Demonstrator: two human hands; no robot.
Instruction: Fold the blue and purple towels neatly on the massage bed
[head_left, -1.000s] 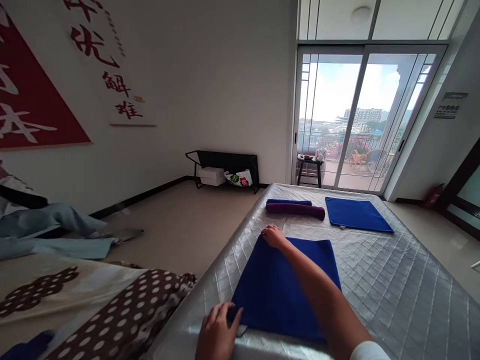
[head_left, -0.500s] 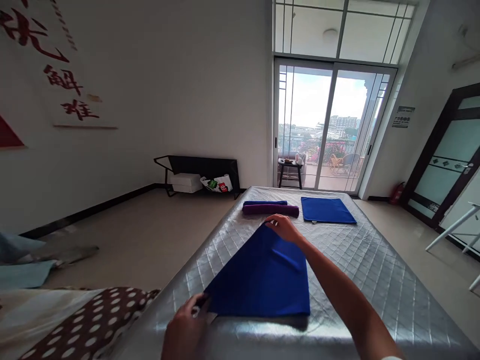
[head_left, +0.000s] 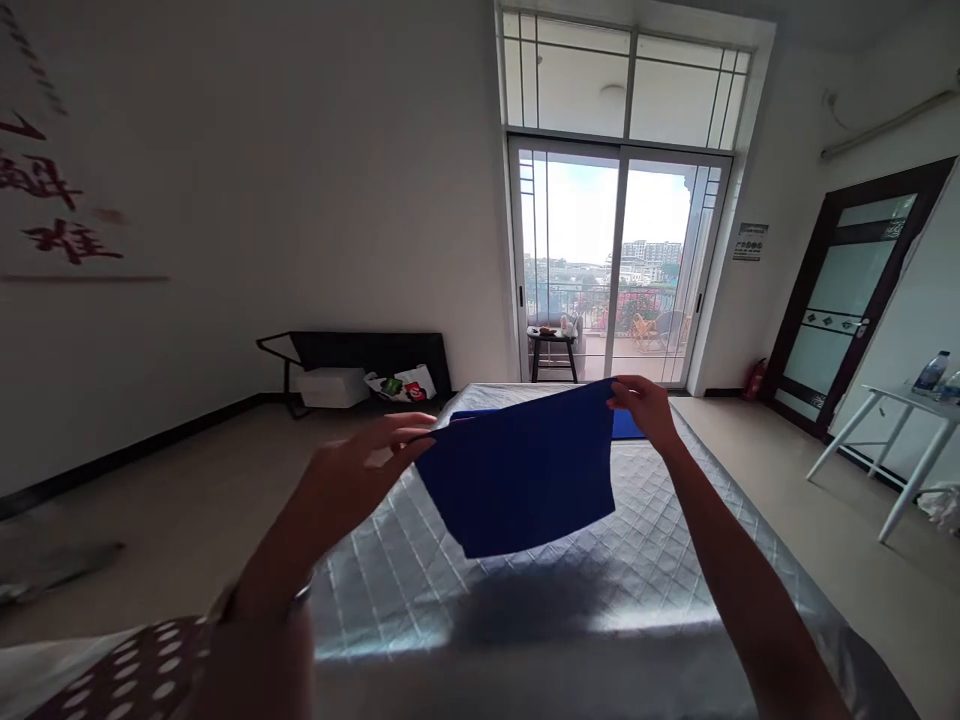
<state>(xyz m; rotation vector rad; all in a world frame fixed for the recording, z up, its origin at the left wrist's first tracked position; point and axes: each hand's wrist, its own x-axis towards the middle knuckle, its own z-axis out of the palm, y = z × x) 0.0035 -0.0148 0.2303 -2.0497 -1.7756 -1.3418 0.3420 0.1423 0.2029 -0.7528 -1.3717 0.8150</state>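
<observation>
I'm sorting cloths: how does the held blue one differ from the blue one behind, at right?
The held cloth hangs raised between left hand and right hand; the far cloth lies on the quilted silver cover. The held cloth shows broadly; the far cloth is partly hidden behind it. Both are blue.

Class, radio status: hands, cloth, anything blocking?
Left hand, right hand: pinching upper corners. Blue cloth: hanging above silver quilted surface. No obstruction seen; second cloth partly hidden behind.

Blue cloth (head_left: 525, 475) (plain), silver mattress (head_left: 390, 570)
</observation>
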